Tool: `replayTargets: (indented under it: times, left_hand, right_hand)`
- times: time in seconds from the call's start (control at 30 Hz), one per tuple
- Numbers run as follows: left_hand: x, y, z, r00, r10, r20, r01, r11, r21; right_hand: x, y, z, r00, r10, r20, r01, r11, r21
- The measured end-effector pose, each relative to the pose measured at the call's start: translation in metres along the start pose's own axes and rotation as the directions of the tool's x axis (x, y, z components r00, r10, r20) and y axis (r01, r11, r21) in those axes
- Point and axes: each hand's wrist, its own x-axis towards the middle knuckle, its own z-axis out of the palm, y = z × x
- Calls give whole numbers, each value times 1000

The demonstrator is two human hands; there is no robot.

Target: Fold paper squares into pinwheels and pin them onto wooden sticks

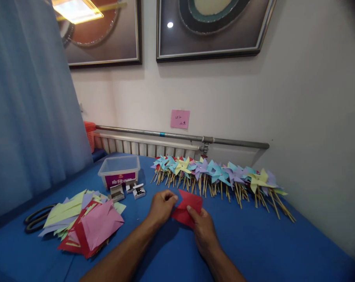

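Observation:
A red sheet of paper (191,205) with cut, folded flaps is held above the blue table by my right hand (205,231), its thumb pressed on the front. Just left of the paper, my left hand (162,207) has its thumb and fingertips pinched together. Whatever is in that pinch, if anything, is too small to make out. Beyond both hands lies a long row of finished paper pinwheels (218,172) on thin wooden sticks. Small open boxes (139,191) stand to the left, one with dark little pieces in it.
A pile of coloured paper sheets (99,225) lies at the left, partly over black-handled scissors (38,217). Behind the boxes stands a clear plastic tub (118,166). A radiator (148,149) and pipe (177,136) run along the wall. A blue curtain (33,98) hangs at the left.

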Motion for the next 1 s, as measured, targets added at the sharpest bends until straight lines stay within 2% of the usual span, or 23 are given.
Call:
replayTargets:
  times: [0.07,0.17,0.3,0.47,0.6,0.77,1.0]
  left_hand:
    - [4,-2,1,982,-167,90,179,972,-150]
    - [4,-3,1,952,-229,204,274,933,-232]
    - [0,-3,1,940,-239,242,299,921,-250]
    - [1,-3,2,923,-299,241,354,906,-232]
    - [1,-2,2,921,-319,224,361,915,-179]
    - [0,-1,2,924,-315,217,354,919,-173]
    - [-1,-1,5,924,-332,190,361,921,-148]
  right_hand:
    - [0,1,-1,1000,-12,8,12,1000,-22]
    - [-3,-2,0,999,-17,43,21,995,-94]
    - [-8,-7,4,998,0,63,11,985,-174]
    - [-11,-8,6,988,49,144,-34,994,-106]
    - [-11,-6,5,986,58,155,-42,994,-103]
    - [-18,-15,12,983,62,172,-62,998,-8]
    - [-18,-26,15,967,157,203,-186,973,134]
